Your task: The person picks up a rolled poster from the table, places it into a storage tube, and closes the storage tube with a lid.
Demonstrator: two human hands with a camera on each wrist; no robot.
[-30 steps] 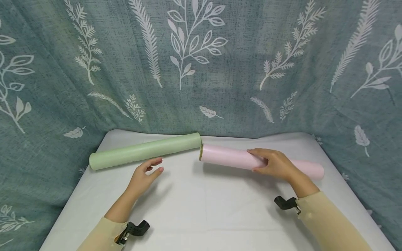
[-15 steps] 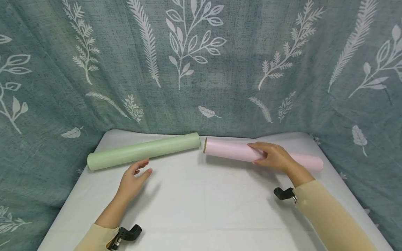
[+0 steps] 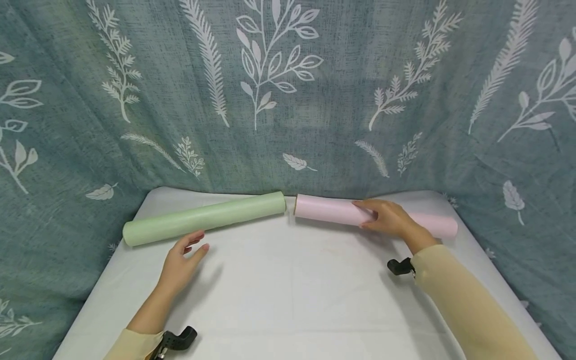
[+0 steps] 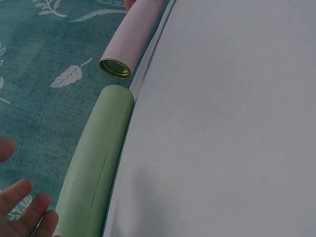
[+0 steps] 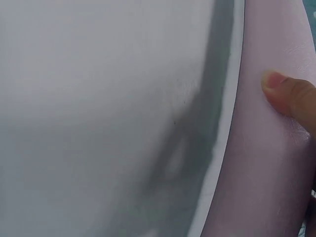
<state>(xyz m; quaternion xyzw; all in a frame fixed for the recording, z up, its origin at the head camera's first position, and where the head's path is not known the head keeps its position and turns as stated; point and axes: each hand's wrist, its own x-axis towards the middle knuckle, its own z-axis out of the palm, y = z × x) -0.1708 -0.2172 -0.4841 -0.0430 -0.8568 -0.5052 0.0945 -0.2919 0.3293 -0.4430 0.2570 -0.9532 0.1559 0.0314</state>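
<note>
A pink roll (image 3: pixel 330 209), a long tube with a gold-rimmed end, lies across the back right of the table. My right hand (image 3: pixel 390 220) grips it around the middle from above; the thumb (image 5: pixel 289 94) presses on its side in the right wrist view. To the left, a pale green roll (image 3: pixel 204 218) of similar length rests slantwise, its right end a small gap from the pink one's gold-rimmed end (image 4: pixel 116 67). My left hand (image 3: pixel 177 265) hovers in front of the green roll with fingers apart, holding nothing.
A white cloth (image 3: pixel 288 290) covers the table. Right behind the rolls hangs a teal curtain (image 3: pixel 333 150) with white leaf prints, which also runs along both sides. Each wrist wears a black camera mount (image 3: pixel 180 339).
My right hand has carried the pink roll back toward the curtain, level with the green roll's end. My left hand has drawn away to the left. The green roll stays in place.
</note>
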